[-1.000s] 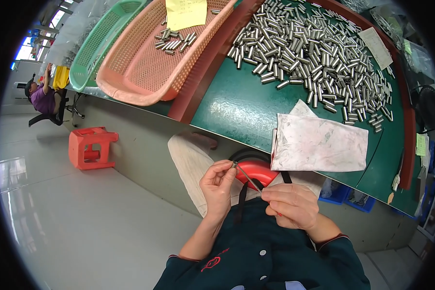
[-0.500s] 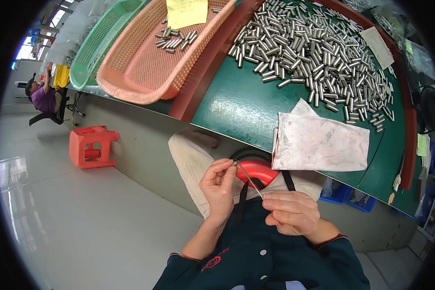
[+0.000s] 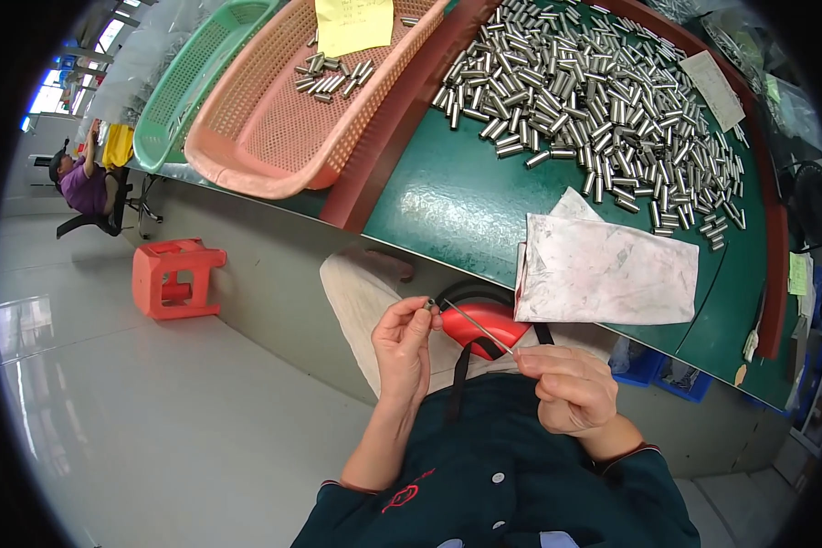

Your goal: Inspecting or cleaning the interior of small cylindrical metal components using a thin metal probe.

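Observation:
Above my lap, my left hand (image 3: 404,345) pinches a small metal cylinder (image 3: 430,304) between thumb and fingertips, with one end turned outward. My right hand (image 3: 574,385) is closed on a thin metal rod (image 3: 479,329), which slants up and left. The rod's far tip sits just right of the cylinder, seemingly a little apart from it. Many short shiny metal cylinders (image 3: 594,100) lie heaped on the green tabletop (image 3: 429,201) ahead. A folded, stained white cloth (image 3: 610,269) rests at the table's near edge.
A pink mesh basket (image 3: 247,178) holds several cylinders and a yellow note (image 3: 354,26); a green basket (image 3: 151,151) stands left of it. Dark red strips (image 3: 361,187) border the tabletop. A red stool (image 3: 175,279) is on the floor. A person (image 3: 87,183) sits far left.
My right hand has shifted right, and the rod's tip has drawn away from the cylinder. My left hand has moved slightly left, its cylinder now more visible.

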A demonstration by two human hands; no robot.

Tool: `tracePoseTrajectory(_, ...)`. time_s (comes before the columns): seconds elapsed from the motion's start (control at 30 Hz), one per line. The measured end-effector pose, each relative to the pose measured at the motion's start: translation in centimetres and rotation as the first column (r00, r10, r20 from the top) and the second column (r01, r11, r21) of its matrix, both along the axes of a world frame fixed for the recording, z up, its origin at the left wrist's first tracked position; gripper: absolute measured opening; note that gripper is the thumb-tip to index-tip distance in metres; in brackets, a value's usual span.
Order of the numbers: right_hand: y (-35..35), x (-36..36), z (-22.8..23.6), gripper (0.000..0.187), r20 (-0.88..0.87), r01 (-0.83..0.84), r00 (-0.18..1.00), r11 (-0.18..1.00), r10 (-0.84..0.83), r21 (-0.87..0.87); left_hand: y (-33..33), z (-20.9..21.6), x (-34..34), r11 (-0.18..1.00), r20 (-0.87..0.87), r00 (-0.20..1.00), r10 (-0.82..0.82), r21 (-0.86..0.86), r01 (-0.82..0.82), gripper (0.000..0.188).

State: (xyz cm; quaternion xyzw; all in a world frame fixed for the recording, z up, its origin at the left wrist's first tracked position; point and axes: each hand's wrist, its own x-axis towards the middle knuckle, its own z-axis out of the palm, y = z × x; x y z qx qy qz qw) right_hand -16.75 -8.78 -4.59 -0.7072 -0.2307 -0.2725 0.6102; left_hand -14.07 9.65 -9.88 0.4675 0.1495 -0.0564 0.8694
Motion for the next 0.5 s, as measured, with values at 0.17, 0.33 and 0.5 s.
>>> tracePoseTrajectory(0.17, 0.32, 0.14, 0.01, 0.020, -0.032, 0.012, 0.999, 1.000, -0.012, 0.006, -0.50, 0.11, -0.10, 1.000, -0.012, 0.999, -0.031, 0.001, 0.031, 0.014)
tracePoseTrajectory(0.33, 0.52, 0.29, 0.04, 0.021, -0.041, 0.012, 0.999, 1.000, -0.012, -0.003, -0.54, 0.13, -0.25, 0.998, -0.026, 0.999, -0.043, 0.042, 0.044, 0.014)
tracePoseTrajectory(0.5, 0.48, 0.32, 0.04, 0.023, -0.036, 0.018, 0.999, 0.999, -0.019, -0.033, -0.57, 0.04, -0.30, 0.997, -0.023, 0.999, -0.038, 0.071, 0.039, 0.014)
